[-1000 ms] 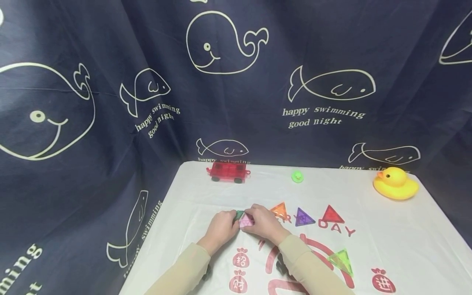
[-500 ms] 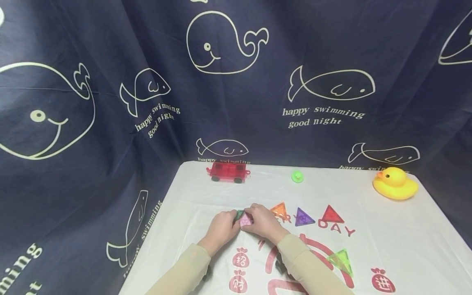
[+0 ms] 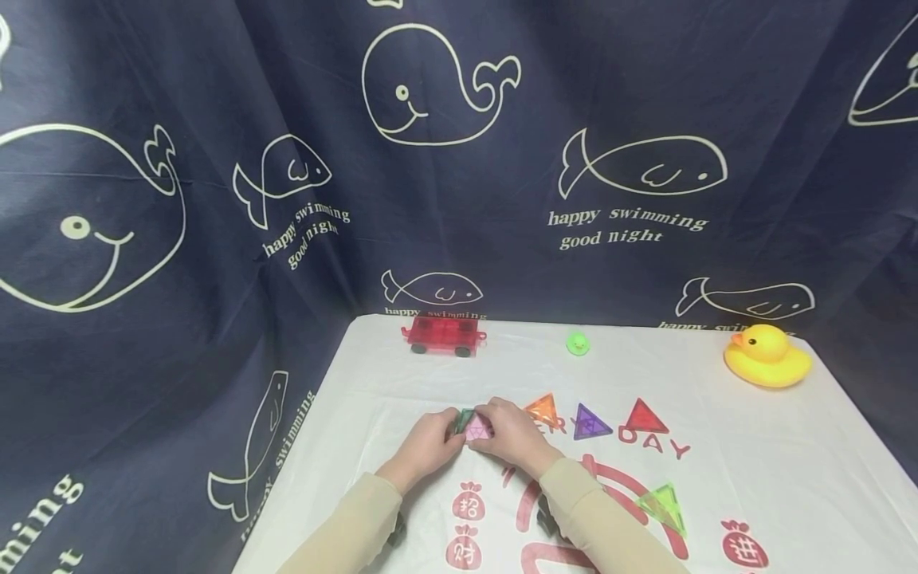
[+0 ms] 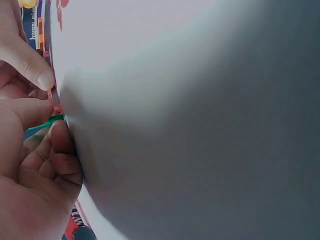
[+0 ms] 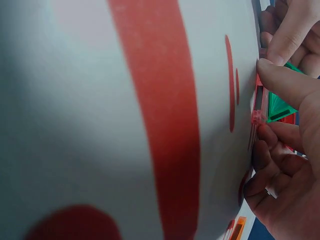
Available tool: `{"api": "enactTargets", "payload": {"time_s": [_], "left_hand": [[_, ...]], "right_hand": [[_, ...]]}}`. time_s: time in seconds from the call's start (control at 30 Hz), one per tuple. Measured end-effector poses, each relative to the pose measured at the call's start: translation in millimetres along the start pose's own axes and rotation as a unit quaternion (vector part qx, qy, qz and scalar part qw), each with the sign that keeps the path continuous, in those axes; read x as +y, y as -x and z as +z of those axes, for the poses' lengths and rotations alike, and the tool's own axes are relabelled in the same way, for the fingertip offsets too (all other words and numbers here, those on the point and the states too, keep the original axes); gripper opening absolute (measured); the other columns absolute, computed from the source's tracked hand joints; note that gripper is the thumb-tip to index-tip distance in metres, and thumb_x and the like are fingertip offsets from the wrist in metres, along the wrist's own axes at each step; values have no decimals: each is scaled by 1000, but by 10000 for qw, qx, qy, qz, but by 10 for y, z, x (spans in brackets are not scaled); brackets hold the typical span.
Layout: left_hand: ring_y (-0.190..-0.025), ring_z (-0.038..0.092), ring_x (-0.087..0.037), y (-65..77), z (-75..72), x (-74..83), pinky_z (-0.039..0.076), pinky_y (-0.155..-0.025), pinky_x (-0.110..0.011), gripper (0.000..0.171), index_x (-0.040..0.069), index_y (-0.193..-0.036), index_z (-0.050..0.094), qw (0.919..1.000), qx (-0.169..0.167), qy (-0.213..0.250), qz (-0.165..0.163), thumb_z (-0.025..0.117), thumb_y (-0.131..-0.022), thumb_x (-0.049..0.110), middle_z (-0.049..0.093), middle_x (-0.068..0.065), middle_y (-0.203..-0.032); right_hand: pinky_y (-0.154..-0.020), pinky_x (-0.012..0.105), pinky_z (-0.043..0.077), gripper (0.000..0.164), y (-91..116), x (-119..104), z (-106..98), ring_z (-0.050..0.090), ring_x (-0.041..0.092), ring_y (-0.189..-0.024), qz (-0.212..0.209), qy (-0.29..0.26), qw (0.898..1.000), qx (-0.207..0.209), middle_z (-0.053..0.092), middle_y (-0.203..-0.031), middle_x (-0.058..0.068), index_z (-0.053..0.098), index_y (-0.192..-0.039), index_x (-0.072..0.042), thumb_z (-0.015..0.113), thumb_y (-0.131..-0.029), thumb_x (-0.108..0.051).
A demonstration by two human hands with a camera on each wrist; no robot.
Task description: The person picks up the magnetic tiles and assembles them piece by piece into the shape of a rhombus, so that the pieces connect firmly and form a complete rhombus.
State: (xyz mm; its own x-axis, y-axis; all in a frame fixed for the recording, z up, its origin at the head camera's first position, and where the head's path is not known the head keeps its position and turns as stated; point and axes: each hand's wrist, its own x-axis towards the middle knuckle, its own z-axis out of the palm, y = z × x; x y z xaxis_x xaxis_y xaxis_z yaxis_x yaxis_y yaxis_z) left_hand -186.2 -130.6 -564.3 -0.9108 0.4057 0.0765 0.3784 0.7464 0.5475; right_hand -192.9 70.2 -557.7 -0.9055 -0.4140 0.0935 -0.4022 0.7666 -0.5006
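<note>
At the near middle of the table my two hands meet over two triangular magnetic tiles. My left hand (image 3: pixel 439 437) pinches a dark green tile (image 3: pixel 465 418). My right hand (image 3: pixel 502 430) pinches a pink tile (image 3: pixel 476 430) that touches the green one. In the left wrist view the green tile (image 4: pixel 44 125) shows edge-on between my left fingers (image 4: pixel 60 145). In the right wrist view my right fingers (image 5: pixel 285 85) hold the pink tile (image 5: pixel 258 107) on its edge against the cloth, and the green tile (image 5: pixel 280 107) stands just behind it.
Orange (image 3: pixel 543 408), purple (image 3: pixel 590 422) and red (image 3: pixel 645 417) triangle tiles lie in a row to the right of my hands. A light green triangle (image 3: pixel 663 506) lies nearer me. At the far edge are a red wheeled cart (image 3: pixel 445 333), a small green toy (image 3: pixel 577 344) and a yellow rubber duck (image 3: pixel 767 356).
Both hands keep hold of the two tiles at the same spot; my left forearm has drifted slightly to the left.
</note>
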Motion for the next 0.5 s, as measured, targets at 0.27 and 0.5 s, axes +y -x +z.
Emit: {"api": "enactTargets", "payload": {"time_s": [0.27, 0.5], "left_hand": [[-51, 39, -4, 23, 6, -22, 37, -49, -22, 13, 16, -92, 60, 9999, 84, 135, -50, 73, -96, 14, 46, 11, -60], [-52, 41, -3, 32, 25, -25, 40, -50, -23, 11, 14, -96, 63, 9998, 151, 143, -16, 74, -94, 13, 47, 12, -61]], "right_hand": [[-89, 43, 56, 63, 15, 5, 13, 65, 22, -94, -137, 55, 9999, 71, 65, -101, 3, 69, -129, -3, 88, -83, -41], [-85, 41, 56, 61, 55, 42, -39, 62, 17, -90, -308, -59, 9995, 47, 64, -101, 0, 69, -132, -3, 84, -87, -42]]}}
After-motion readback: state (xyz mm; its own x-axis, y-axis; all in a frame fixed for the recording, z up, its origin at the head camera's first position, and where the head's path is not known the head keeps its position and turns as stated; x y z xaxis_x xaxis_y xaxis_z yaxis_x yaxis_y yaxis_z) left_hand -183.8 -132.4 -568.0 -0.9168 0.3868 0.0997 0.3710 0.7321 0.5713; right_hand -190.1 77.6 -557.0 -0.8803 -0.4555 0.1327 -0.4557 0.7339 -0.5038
